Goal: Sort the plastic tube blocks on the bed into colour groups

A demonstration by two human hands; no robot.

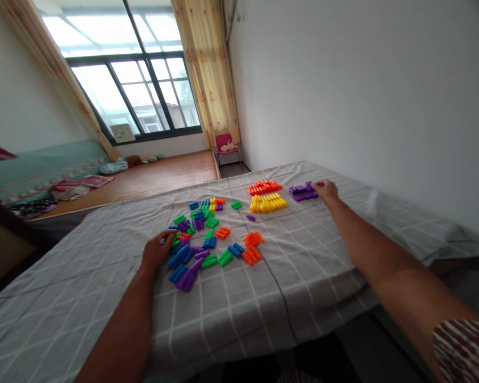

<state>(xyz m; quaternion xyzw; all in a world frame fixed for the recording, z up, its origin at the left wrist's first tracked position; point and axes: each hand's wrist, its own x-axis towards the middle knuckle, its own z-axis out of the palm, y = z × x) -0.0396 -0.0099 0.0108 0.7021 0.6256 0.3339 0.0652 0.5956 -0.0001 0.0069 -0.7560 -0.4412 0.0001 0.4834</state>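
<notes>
At the right end of a row of purple bullet-shaped plastic pieces [301, 193], my right hand [325, 190] pinches a purple piece at its fingertips. My left hand [158, 249] is curled at the left edge of a mixed heap of blue, green, purple and orange pieces; what lies between its fingers is hard to make out. Blue pieces [179, 257] and purple pieces [189, 276] lie just beside it. Stacked orange-red pieces [264, 187] and yellow pieces [269, 202] stand left of the purple row. One loose purple piece [250, 218] lies between them and the heap.
Everything rests on a grey checked cloth [231, 308] over a large flat surface. A white wall [343, 96] runs along the right. Beyond are a wooden platform [171, 173], a pink chair [225, 142], a window and curtains. A dark chair back [2, 250] stands at far left.
</notes>
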